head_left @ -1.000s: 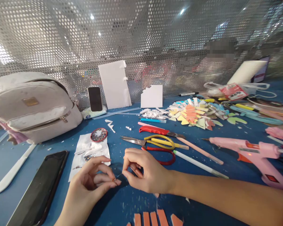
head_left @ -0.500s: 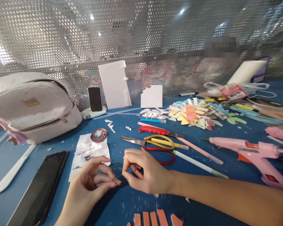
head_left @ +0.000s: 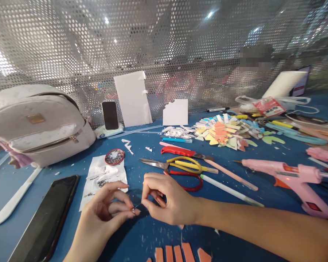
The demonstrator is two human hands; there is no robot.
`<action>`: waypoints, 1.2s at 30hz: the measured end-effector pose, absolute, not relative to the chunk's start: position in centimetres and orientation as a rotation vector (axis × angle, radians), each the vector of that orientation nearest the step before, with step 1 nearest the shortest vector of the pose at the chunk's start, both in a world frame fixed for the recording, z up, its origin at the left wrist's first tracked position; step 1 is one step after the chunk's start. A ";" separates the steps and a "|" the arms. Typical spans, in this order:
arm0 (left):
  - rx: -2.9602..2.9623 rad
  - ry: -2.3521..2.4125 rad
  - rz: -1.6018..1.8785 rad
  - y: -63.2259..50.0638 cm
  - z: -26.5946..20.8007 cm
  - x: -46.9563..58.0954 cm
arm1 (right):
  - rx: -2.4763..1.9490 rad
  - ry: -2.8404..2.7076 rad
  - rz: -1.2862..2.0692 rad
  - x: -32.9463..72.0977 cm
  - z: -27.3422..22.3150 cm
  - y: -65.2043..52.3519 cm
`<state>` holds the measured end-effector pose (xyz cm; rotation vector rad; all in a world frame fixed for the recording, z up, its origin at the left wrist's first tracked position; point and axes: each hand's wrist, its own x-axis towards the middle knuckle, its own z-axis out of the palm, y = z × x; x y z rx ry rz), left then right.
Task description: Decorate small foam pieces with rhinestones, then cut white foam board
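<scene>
In the head view, your left hand (head_left: 106,211) and right hand (head_left: 168,200) barely shift, but the glint on the tiny bit (head_left: 133,210) changes, so close work seems to continue there. Your left pinches it near the paper (head_left: 91,165); your right, closed narrow, seemingly holds the strand (head_left: 138,206).

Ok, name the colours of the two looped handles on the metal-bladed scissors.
Yellow looped handle and red looped handle, shown best in the head view.

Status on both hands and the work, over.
Left hand pinches a tiny shiny piece. Right hand pinched shut close by, hold too fine to make out. Scissors lie just beyond right hand, clear of the pinch.
</scene>
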<state>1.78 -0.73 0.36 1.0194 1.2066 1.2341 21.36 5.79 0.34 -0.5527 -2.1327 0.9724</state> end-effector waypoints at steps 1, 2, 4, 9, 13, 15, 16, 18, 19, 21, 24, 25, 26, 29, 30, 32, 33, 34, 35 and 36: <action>1.023 1.207 1.231 -0.7 0.3 1.8 | -0.548 -2.134 0.971 21.4 0.3 5.8; 1.024 1.205 1.229 -0.7 0.3 1.8 | -0.542 -2.134 0.970 21.4 0.3 5.8; 1.024 1.197 1.227 -0.7 0.4 1.8 | -0.533 -2.133 0.969 21.4 0.3 5.8; 1.021 1.197 1.228 -0.8 0.5 1.9 | -0.519 -2.136 0.963 21.3 0.3 5.8; 1.040 1.215 1.250 -0.9 0.4 1.8 | -0.522 -2.155 0.981 21.3 0.2 5.8; 1.056 1.225 1.266 -0.9 0.3 1.8 | -0.527 -2.158 1.011 21.2 0.2 5.8; 1.062 1.228 1.272 -0.9 0.2 1.7 | -0.532 -2.154 1.029 21.2 0.2 5.8; 1.068 1.222 1.286 -0.9 0.1 1.7 | -0.545 -2.148 1.070 21.2 0.2 5.9; 1.069 1.217 1.293 -0.9 0.1 1.7 | -0.555 -2.146 1.090 21.2 0.2 5.9; 1.068 1.206 1.306 -0.9 0.1 1.8 | -0.577 -2.145 1.126 21.3 0.2 5.9; 1.072 1.200 1.314 -0.9 0.2 1.9 | -0.592 -2.155 1.159 21.3 0.3 5.9; 1.078 1.201 1.314 -0.9 0.2 1.9 | -0.587 -2.157 1.162 21.3 0.3 5.9; 1.086 1.202 1.312 -1.0 0.2 1.9 | -0.580 -2.158 1.164 21.2 0.2 5.9; 1.110 1.197 1.303 -1.1 0.2 2.0 | -0.563 -2.151 1.162 21.2 0.2 5.9; 1.118 1.193 1.302 -1.2 0.2 2.1 | -0.562 -2.151 1.162 21.1 0.2 5.9; 1.135 1.189 1.304 -1.2 0.2 2.2 | -0.566 -2.159 1.167 21.1 0.3 5.9; 1.142 1.188 1.308 -1.3 0.2 2.2 | -0.568 -2.164 1.172 21.1 0.3 6.0; 1.147 1.189 1.313 -1.3 0.2 2.3 | -0.572 -2.167 1.180 21.1 0.4 6.0; 1.149 1.191 1.316 -1.2 0.2 2.3 | -0.575 -2.167 1.188 21.1 0.5 6.0; 1.149 1.190 1.318 -1.2 0.2 2.3 | -0.580 -2.162 1.199 21.1 0.6 6.0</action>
